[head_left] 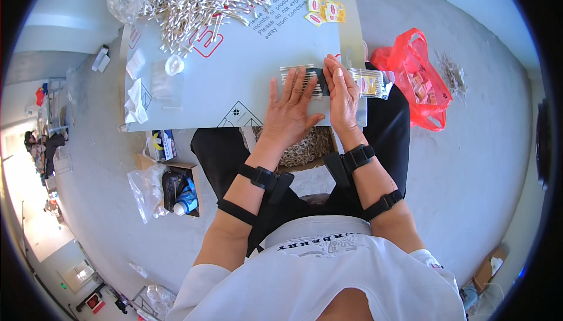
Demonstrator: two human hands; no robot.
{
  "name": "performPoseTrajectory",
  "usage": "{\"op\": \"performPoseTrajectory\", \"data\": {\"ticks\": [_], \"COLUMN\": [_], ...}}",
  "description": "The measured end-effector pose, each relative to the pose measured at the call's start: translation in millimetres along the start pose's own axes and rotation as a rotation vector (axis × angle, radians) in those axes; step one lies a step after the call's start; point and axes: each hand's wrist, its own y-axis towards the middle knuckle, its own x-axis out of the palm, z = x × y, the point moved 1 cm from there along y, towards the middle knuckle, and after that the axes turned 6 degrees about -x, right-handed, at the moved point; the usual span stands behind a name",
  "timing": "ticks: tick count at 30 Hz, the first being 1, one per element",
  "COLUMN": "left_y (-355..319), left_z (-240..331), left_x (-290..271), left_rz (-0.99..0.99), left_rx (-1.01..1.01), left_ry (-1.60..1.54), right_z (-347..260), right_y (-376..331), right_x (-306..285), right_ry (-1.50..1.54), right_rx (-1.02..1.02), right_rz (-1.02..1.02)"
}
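Note:
My left hand [290, 110] lies with its fingers spread over a row of cotton swabs [301, 69] near the table's front edge, covering part of them. Beside it my right hand [342, 98] stands on edge, fingers stretched out, against a small dark flat piece [321, 80]. Both hands are open. Just right of the right hand lies a clear pack of cotton swabs [375, 84] with a yellow label, at the table's right side. A large heap of loose cotton swabs [196, 4] covers the far left of the table.
Small yellow-and-white cards [326, 10] lie at the table's far right. A round white roll [174, 65] and crumpled white tissue [136, 103] sit at the left. Below the table edge is a box of swabs [305, 151]. A red plastic bag [413, 77] stands on the right.

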Motion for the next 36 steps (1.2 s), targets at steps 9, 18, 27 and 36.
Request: {"op": "performPoseTrajectory", "data": {"ticks": [9, 18, 27, 36], "left_y": [-4.9, 20.6, 14.5, 2.2], "left_z": [-3.9, -8.5, -6.2, -6.5], "left_x": [-5.8, -19.9, -7.9, -9.0], "left_rz": [-0.087, 0.162, 0.364, 0.286], "left_rx": [0.083, 0.087, 0.014, 0.082], "left_ry": [0.037, -0.118, -0.160, -0.191], "right_z": [-0.5, -0.6, -0.1, 1.2], "right_y": [-5.1, -14.9, -13.1, -14.2], "right_x": [-4.4, -4.6, -3.6, -4.2], "right_ry": [0.011, -0.080, -0.052, -0.041], "right_rx": [-0.019, -0.116, -0.095, -0.092], "right_rz": [0.019, 0.014, 0.018, 0.042]}}
